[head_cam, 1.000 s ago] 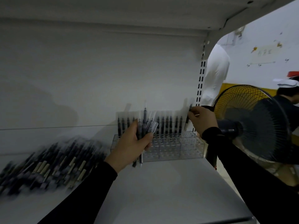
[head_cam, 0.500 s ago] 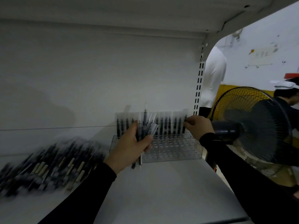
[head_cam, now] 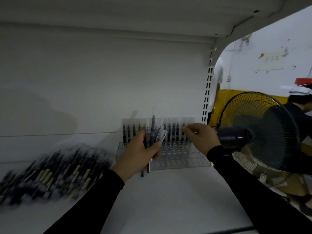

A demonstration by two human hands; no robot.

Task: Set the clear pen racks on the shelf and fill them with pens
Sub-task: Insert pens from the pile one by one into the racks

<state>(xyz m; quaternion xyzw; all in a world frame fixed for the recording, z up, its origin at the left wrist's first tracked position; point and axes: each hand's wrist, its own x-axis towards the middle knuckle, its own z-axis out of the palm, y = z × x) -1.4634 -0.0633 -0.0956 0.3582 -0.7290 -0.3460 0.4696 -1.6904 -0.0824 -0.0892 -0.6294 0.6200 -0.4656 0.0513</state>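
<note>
Gripping a pen bundle, the left hand hovers over the white shelf; right hand's grip unclear.

pen pile blocks shelf left, front free

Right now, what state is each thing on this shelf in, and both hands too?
Clear pen rack: upright on the shelf, back row filled, front holes empty.
Left hand: grips a bundle of pens.
Right hand: pinches a pen at the back row's right end.
Loose pens: heaped flat on the shelf, left of the rack.
</note>
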